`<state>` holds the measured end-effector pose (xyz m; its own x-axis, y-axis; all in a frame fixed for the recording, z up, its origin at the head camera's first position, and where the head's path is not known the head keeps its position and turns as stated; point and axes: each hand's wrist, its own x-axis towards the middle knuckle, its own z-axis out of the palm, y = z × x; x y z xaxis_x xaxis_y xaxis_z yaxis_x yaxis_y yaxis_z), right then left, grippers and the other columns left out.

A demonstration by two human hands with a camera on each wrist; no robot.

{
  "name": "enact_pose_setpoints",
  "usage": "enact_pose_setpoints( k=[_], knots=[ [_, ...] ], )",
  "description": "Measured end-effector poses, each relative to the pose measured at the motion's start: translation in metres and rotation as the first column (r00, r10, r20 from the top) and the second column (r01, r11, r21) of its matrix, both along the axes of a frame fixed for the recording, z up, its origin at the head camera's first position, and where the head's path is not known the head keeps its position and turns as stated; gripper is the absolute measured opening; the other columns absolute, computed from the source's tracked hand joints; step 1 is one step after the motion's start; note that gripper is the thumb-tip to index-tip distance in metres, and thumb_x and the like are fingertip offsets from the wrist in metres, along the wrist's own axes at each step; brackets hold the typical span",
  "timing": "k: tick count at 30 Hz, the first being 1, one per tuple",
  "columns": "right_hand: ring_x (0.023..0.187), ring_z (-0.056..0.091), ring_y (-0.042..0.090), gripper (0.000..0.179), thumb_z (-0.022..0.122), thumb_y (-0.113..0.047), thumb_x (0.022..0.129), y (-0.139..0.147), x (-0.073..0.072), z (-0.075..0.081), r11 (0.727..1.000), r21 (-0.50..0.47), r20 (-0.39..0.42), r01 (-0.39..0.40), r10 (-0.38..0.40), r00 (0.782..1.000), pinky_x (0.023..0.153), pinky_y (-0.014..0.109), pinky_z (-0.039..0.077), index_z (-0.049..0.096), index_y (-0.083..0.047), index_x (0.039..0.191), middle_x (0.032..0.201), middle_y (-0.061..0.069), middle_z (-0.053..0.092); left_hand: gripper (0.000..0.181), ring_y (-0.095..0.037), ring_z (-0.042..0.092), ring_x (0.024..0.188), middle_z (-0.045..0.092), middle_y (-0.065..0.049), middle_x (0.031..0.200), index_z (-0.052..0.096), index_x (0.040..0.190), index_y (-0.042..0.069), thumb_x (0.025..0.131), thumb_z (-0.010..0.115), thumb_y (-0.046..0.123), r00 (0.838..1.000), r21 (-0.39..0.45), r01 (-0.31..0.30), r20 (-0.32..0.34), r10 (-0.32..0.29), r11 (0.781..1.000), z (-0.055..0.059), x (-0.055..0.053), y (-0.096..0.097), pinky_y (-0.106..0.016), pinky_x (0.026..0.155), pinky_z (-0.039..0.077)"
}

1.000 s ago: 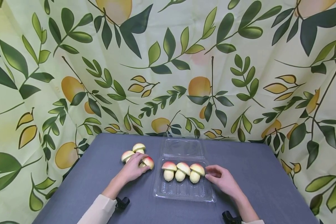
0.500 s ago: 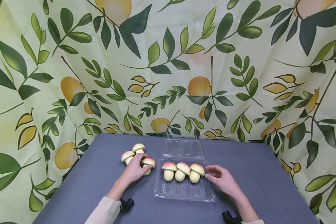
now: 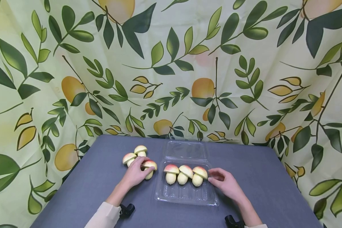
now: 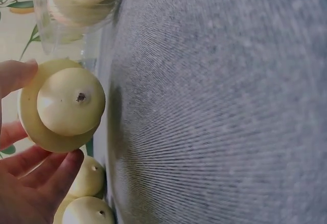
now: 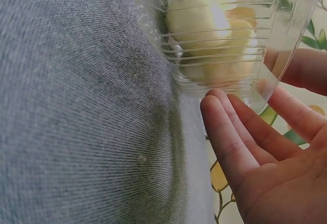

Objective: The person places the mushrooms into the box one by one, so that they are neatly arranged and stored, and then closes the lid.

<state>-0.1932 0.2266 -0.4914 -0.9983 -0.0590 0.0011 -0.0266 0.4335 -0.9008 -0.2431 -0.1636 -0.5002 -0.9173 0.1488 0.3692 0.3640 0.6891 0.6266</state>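
Clear plastic makes up the box [image 3: 186, 199], and its lid [image 3: 186, 151], swung back behind it, is so see-through that the far edge is hard to trace against the cloth [image 3: 176, 76]. Three mushrooms [image 3: 184, 174] lie side by side in the far half of the box, red-blushed caps toward the lid, pale stems toward the person; moulded ridges show in the near half. Left of the box, over the desk [image 3: 250, 164], the left hand [image 3: 134, 172] has a mushroom [image 3: 149, 174] in its grip, thumb and fingers curved round the cap and hiding part of it; whether its stem touches the desk I cannot tell. Two mushrooms [image 3: 129, 158] sit just beyond, one partly covered by that hand. The right hand [image 3: 226, 183] is at the box's right side, its grip loosely spread, thumb and forefinger apart, with nothing plainly in it; whether its fingertips press the plastic is unclear.
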Motion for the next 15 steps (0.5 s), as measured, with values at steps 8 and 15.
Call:
enact_pose_setpoints(
  k=[8, 15],
  knots=[
    [0.100, 0.068, 0.021, 0.035, 0.078, -0.013, 0.089, -0.001, -0.001, -0.001, 1.000, 0.007, 0.015, 0.025, -0.025, 1.000, 0.080, 0.028, 0.055, 0.069, -0.003, 0.121, 0.116, 0.010, 0.069, 0.036, -0.018, 0.062, 0.091, 0.066, -0.002, 0.105, 0.069, 0.112, 0.008, 0.085, 0.083, 0.028, 1.000, -0.009, -0.002, -0.031, 0.002, 1.000, 0.010, 0.005, 0.001, -0.039, 0.083, 0.053],
    [0.099, 0.069, 0.022, 0.034, 0.078, -0.012, 0.089, -0.001, -0.002, -0.001, 1.000, 0.008, 0.010, 0.028, -0.028, 1.000, 0.080, 0.029, 0.056, 0.069, -0.003, 0.121, 0.114, 0.011, 0.070, 0.037, -0.016, 0.061, 0.092, 0.066, -0.001, 0.106, 0.069, 0.113, 0.010, 0.086, 0.082, 0.031, 0.999, -0.027, -0.017, -0.040, 0.016, 0.999, 0.023, 0.010, 0.005, -0.040, 0.084, 0.052]
  ],
)
